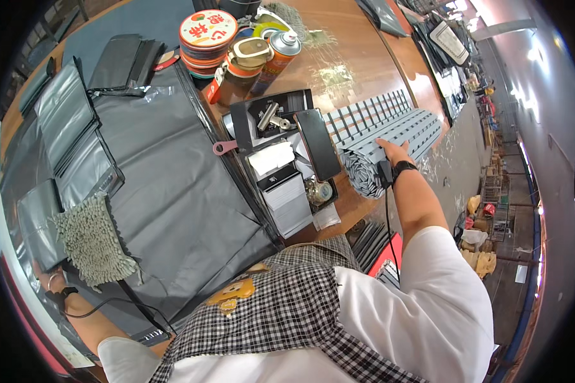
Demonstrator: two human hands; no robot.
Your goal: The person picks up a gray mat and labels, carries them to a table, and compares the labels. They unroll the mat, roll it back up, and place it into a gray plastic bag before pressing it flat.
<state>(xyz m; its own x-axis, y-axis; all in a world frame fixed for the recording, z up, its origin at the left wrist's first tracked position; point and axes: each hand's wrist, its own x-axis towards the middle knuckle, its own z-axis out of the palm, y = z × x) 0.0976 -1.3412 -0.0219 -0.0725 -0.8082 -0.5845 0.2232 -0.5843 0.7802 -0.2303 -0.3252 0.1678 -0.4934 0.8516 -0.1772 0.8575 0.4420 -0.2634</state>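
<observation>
At the right, my right hand (395,152) lies on a rolled-up grey slatted mat (421,131), fingers apart, with part of the mat unrolled flat on the table behind it. My left hand (52,281) is at the far left, beside a folded grey plastic bag (39,217); its fingers are mostly hidden. A shaggy grey-green chenille cloth (94,239) lies just right of that hand. Under these spreads a large dark grey plastic sheet (166,147). Both wrists carry black bands with black cables.
A black organiser box (239,118) holds metal clips, white cards and a dark phone (318,143). Behind it stand a stack of round labels (207,29), a brown bottle (246,57) and a spray can (283,46). More folded grey bags (118,60) lie at the back left.
</observation>
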